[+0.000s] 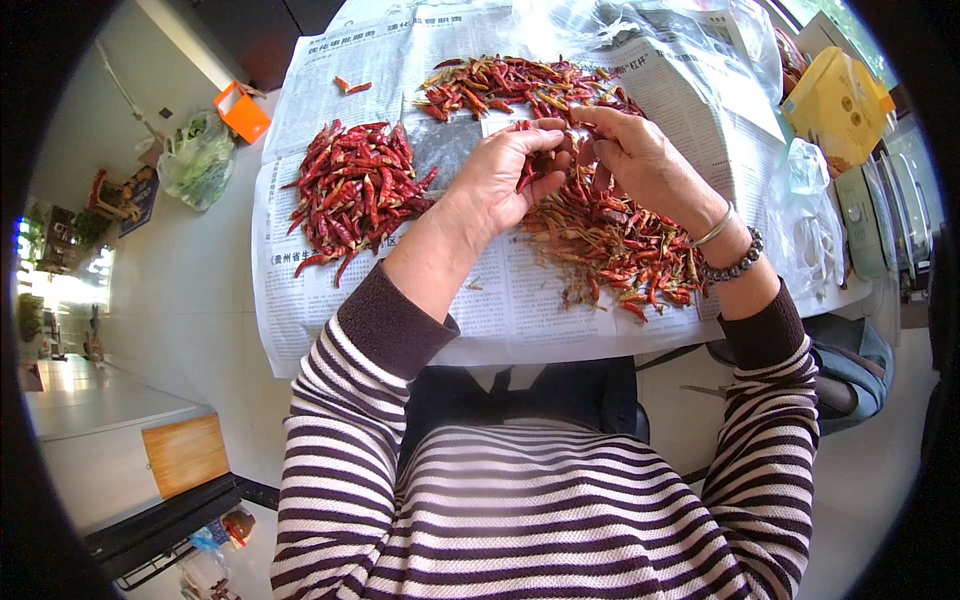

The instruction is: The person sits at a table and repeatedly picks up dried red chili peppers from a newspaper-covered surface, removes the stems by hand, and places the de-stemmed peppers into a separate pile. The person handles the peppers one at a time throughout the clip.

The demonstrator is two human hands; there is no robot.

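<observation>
My left hand (pixel 495 172) is curled around a few dried red chillies (pixel 529 171), held above the newspaper (pixel 450 330). Close beside it is my right hand (pixel 645 161), its fingers bent toward the left fingertips; whether they pinch anything is hidden. To the left lies a heap of deep red chillies (pixel 360 184), many showing pale ends. Beneath and right of my hands spreads a looser pile of chillies (pixel 645 255) mixed with thin, straw-coloured stems (pixel 562 244). Beyond my hands is another chilli pile (pixel 487 84), with some yellowish pods.
Two or three stray chillies (pixel 352 86) lie at the far left of the paper. Clear plastic (pixel 585 22) covers its far edge. At right are a yellow bag (pixel 840 112) and a plastic bag (pixel 806 217). An orange box (pixel 242 112) and bagged greens (pixel 196 161) are at left.
</observation>
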